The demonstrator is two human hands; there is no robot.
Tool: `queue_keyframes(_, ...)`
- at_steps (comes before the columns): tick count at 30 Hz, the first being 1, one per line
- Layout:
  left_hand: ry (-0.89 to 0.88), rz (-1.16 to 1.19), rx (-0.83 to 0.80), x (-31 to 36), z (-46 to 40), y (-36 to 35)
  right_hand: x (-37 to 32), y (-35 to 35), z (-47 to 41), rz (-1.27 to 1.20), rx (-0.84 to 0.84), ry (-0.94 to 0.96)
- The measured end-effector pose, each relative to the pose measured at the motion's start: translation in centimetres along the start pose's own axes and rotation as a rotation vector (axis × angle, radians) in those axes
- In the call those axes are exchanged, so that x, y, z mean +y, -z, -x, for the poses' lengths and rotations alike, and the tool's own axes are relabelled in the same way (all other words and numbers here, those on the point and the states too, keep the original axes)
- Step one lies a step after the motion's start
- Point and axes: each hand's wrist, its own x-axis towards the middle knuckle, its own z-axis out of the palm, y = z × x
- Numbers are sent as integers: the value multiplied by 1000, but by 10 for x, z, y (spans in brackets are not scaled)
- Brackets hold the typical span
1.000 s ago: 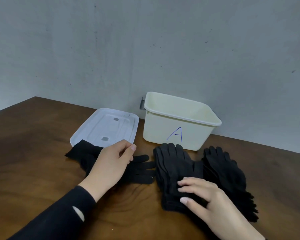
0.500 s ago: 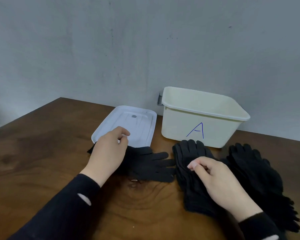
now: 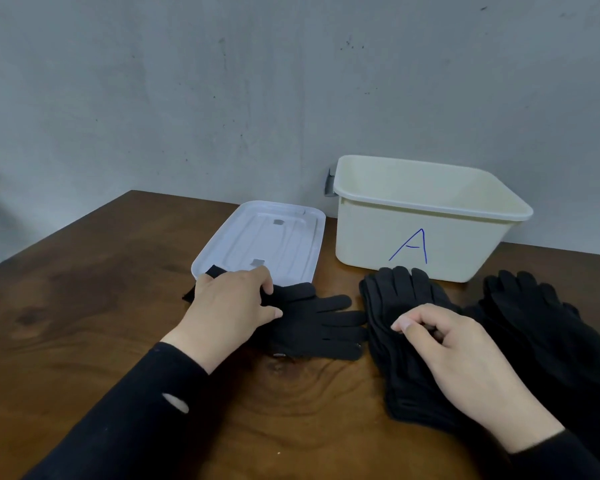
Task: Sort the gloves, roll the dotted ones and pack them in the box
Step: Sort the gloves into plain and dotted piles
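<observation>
You are looking at plain black knit gloves in three groups in front of the cream box (image 3: 426, 233): your left hand (image 3: 229, 306) is pressing the left glove (image 3: 319, 320), your right hand (image 3: 454, 351) is pinching the middle stack (image 3: 395, 296), and a third pile (image 3: 541, 320) is lying right. One white lid (image 3: 274, 237) is resting on the wooden table (image 3: 84, 306) by a grey wall (image 3: 222, 81).
</observation>
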Motion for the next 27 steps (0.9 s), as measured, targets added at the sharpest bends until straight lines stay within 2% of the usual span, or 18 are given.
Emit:
queue_keyframes(8, 67, -49, 35, -6, 1, 4, 1, 0, 1, 13, 13, 9)
queue_keyframes(10, 78, -63, -1, -9, 1, 7, 0, 0, 1, 18, 15, 9)
queue_keyframes(16, 47, -59, -75, -4, 1, 5, -1, 0, 1, 11, 15, -8)
queue_keyframes(19, 26, -41, -49, -2, 3, 7, -2, 0, 1, 7, 15, -16)
queue_keyframes(22, 15, 62, 57, 1, 5, 13, -5, 0, 1, 3, 14, -17)
queue_keyframes(27, 9, 457, 197, 12, 13, 25, -8, 1, 2, 1, 17, -6)
